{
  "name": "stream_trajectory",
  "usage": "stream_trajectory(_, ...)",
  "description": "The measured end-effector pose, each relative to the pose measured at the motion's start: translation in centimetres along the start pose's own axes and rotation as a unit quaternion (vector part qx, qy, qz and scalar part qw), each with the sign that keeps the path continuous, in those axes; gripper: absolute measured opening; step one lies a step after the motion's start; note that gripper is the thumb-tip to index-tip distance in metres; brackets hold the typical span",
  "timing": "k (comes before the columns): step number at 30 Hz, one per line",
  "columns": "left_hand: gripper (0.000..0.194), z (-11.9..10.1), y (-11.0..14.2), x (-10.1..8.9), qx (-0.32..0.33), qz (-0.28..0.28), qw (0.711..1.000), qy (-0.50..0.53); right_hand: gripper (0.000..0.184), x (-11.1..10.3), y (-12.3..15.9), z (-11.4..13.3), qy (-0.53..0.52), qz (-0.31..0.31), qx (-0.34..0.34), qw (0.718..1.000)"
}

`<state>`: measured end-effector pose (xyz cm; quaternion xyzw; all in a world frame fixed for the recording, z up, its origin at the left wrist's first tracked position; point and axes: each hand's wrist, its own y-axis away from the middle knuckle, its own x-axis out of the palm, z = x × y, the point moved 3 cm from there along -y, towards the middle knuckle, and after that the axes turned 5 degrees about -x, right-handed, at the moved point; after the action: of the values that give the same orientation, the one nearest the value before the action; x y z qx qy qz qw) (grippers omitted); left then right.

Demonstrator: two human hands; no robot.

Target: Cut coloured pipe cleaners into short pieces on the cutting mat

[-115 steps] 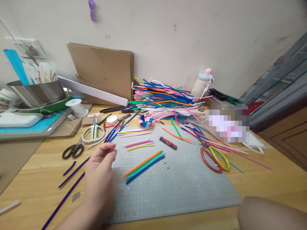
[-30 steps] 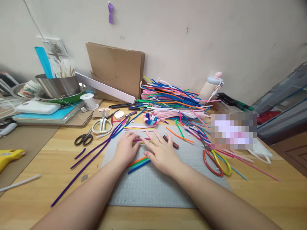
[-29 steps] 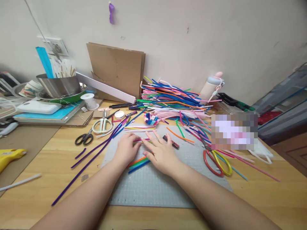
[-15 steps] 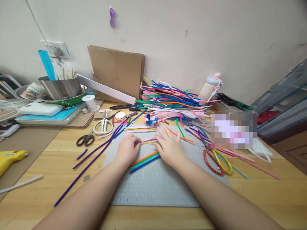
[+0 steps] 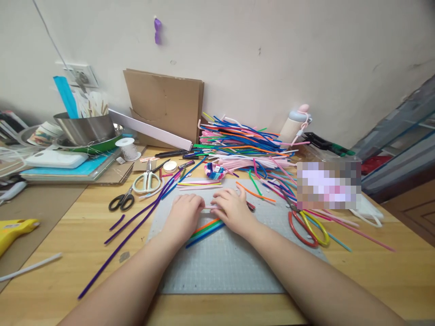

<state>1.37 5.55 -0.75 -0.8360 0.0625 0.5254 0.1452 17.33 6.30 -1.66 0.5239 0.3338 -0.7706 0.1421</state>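
Pink pipe cleaner (image 5: 210, 207) (short) pinched between left hand (image 5: 183, 216) and right hand (image 5: 234, 211) grips

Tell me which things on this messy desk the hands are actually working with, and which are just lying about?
In use:
left hand and right hand, gathering short pipe cleaners
bundle of cut pipe cleaners just below the hands
grey cutting mat

Lying about:
red-and-yellow scissors
white scissors
black scissors
big pipe cleaner pile
long purple pipe cleaner
yellow glue gun
cardboard

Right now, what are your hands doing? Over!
Left hand and right hand both pinching short pink stick over grey mat. Coloured sticks lie just under them. Red scissors off right, clear.
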Motion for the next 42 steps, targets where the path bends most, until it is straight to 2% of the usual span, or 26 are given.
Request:
stream_trajectory(2, 0.017, -0.7, 0.4, -0.7, 0.035, -0.002, 0.999, 0.012, 0.014, -0.5, 0.0, 0.6, -0.004, 0.012, -0.025, 1.000)
stream_trajectory(4, 0.014, -1.4, 0.9, -1.5, 0.066, -0.036, 0.995, 0.059, 0.020, -1.1, 0.2, 1.1, -0.017, 0.012, -0.035, 0.999)
stream_trajectory(6, 0.010, -1.6, 1.6, -2.5, 0.055, -0.137, 0.980, 0.134, 0.025, -1.8, 0.5, 1.5, -0.064, -0.002, -0.009, 0.998)
stream_trajectory(8, 0.031, -1.4, 2.2, -3.2, -0.007, -0.250, 0.939, 0.235, 0.026, -2.2, 0.8, 1.7, -0.190, -0.013, 0.063, 0.980)
stream_trajectory(9, 0.041, -1.2, 2.3, -3.2, -0.046, -0.272, 0.914, 0.298, 0.027, -2.2, 1.0, 1.8, -0.282, -0.010, 0.107, 0.953)
stream_trajectory(10, 0.045, -1.1, 2.4, -2.9, -0.085, -0.258, 0.889, 0.369, 0.027, -1.9, 1.2, 2.0, -0.381, -0.001, 0.150, 0.912)
stream_trajectory(11, 0.043, -1.1, 2.3, -2.4, -0.120, -0.212, 0.863, 0.442, 0.028, -1.5, 1.4, 2.3, -0.473, 0.014, 0.186, 0.861)
stream_trajectory(13, 0.036, -1.4, 2.2, -1.0, -0.178, -0.077, 0.804, 0.562, 0.033, -0.7, 1.8, 3.2, -0.601, 0.048, 0.230, 0.764)
stream_trajectory(14, 0.032, -1.6, 2.2, -0.4, -0.199, -0.016, 0.775, 0.599, 0.036, -0.3, 1.9, 3.6, -0.634, 0.064, 0.239, 0.733)
stream_trajectory(16, 0.029, -1.9, 2.4, 0.5, -0.223, 0.059, 0.735, 0.637, 0.040, 0.4, 2.2, 4.3, -0.668, 0.086, 0.251, 0.696)
stream_trajectory(18, 0.029, -1.9, 2.6, 1.0, -0.233, 0.087, 0.720, 0.648, 0.043, 0.8, 2.4, 4.7, -0.682, 0.098, 0.263, 0.675)
stream_trajectory(21, 0.028, -1.7, 2.8, 1.2, -0.238, 0.104, 0.715, 0.649, 0.045, 1.0, 2.6, 4.8, -0.690, 0.102, 0.274, 0.662)
stream_trajectory(27, 0.030, -1.7, 2.8, 1.1, -0.224, 0.124, 0.735, 0.628, 0.042, 0.8, 2.7, 4.5, -0.681, 0.100, 0.266, 0.675)
stream_trajectory(36, 0.035, -1.4, 2.8, 0.8, -0.256, 0.059, 0.732, 0.629, 0.041, 1.0, 2.8, 4.4, -0.681, 0.111, 0.258, 0.676)
stream_trajectory(42, 0.033, -1.7, 2.8, 0.8, -0.243, 0.086, 0.729, 0.634, 0.044, 1.0, 2.9, 4.5, -0.674, 0.124, 0.252, 0.683)
